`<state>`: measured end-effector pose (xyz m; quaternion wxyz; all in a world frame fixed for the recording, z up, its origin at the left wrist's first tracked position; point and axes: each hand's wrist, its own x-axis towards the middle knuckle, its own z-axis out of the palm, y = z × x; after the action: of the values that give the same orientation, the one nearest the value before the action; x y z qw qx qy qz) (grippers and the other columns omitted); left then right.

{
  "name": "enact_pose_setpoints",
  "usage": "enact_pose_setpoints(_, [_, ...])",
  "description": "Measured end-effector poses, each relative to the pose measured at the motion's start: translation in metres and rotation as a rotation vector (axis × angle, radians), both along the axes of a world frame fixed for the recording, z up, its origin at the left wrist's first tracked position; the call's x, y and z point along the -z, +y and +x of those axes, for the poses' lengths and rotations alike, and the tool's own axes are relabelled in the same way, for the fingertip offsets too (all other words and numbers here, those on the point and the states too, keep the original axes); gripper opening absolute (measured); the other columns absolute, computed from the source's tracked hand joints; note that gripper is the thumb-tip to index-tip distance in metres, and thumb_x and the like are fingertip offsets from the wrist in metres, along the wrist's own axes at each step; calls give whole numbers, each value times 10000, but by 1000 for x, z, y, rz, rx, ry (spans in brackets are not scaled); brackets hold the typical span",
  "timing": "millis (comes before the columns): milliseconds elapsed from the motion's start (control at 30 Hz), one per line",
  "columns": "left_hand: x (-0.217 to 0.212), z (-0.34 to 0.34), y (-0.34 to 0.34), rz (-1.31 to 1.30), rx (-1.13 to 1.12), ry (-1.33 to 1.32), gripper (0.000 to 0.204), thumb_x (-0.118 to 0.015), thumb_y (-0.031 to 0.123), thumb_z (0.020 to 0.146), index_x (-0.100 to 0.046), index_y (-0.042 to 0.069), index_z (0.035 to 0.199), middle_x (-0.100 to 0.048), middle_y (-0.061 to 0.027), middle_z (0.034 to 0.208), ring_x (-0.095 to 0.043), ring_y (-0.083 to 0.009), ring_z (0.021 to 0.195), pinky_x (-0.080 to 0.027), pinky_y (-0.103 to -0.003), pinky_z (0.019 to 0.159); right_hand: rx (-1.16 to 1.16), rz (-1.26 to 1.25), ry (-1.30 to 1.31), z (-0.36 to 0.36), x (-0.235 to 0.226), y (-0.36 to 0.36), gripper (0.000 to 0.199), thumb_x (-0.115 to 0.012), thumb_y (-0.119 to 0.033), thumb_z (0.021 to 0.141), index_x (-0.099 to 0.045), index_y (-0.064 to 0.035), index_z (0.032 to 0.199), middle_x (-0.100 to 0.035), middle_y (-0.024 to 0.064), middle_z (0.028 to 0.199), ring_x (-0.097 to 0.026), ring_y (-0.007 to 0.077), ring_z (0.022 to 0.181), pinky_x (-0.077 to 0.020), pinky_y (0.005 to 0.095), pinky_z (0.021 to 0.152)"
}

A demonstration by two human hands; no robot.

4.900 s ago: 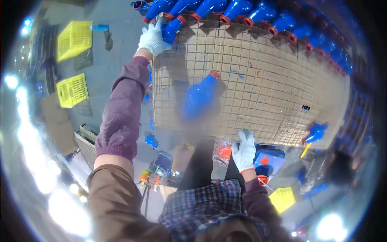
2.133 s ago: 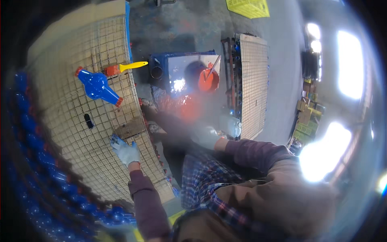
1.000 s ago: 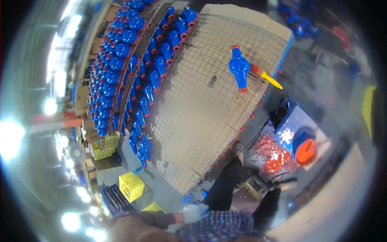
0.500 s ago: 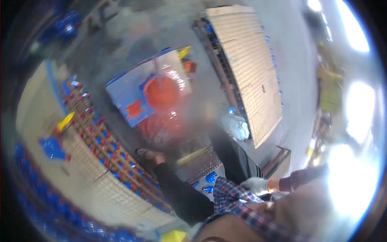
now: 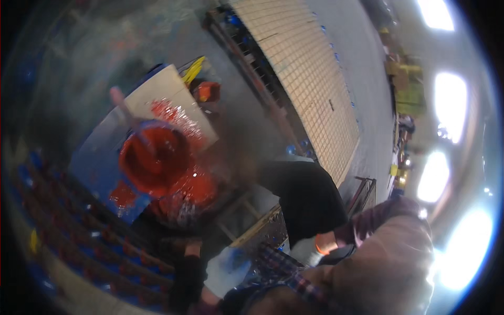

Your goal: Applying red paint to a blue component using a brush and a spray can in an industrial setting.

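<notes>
Low in the view, my left hand (image 5: 226, 273) wears a white glove with a blue patch and lies by the plaid cloth (image 5: 275, 262) over my lap. My right hand (image 5: 306, 252), in a white glove with an orange cuff, is to the right, close to my dark trouser leg. The fingers of both hands are blurred or hidden, and no object shows clearly in either. Ahead of me is a tub of red paint (image 5: 165, 170), with a pinkish stick (image 5: 123, 105) leaning in it. Wet red paint (image 5: 199, 186) is spread beside the tub.
A paint-splashed board (image 5: 157, 86) lies under the tub, near a yellow item (image 5: 193, 70) and a small orange-red container (image 5: 208, 91). A long rack with a gridded tan top (image 5: 304, 63) stands right. Rows of blue and red pieces (image 5: 100, 247) line the left.
The view has swung, so the tub now appears larger and further left. My left hand has come into view by the plaid cloth. My right hand stays near my leg.
</notes>
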<state>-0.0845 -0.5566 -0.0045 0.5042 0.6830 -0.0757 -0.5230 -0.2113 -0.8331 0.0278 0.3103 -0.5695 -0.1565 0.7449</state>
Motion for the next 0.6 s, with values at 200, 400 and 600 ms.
enact_pose_setpoints(200, [53,16,-11,17,-58,-264,251,-738,182,733,-645,92,948,-632,-110,824,-634,-311,656,-515,-386,574,21,-245,-662,106,46,8,161,-612,-113,776,-614,-31,914,-639,167,912,-663,350,776,-530,427,606])
enact_pose_setpoints(400, [50,13,-8,120,-88,-455,210,-707,280,826,-646,129,958,-645,-131,775,-649,-337,719,-509,-413,625,289,-250,-1039,108,100,10,136,-572,-181,815,-565,-59,875,-583,144,829,-650,320,710,-516,426,561])
enact_pose_setpoints(600, [13,-1,-26,329,90,-1139,224,-705,256,820,-648,119,987,-630,-100,864,-637,-316,719,-505,-410,598,351,24,-1475,88,112,27,123,-547,-169,819,-547,-75,899,-556,114,820,-626,294,692,-518,414,572])
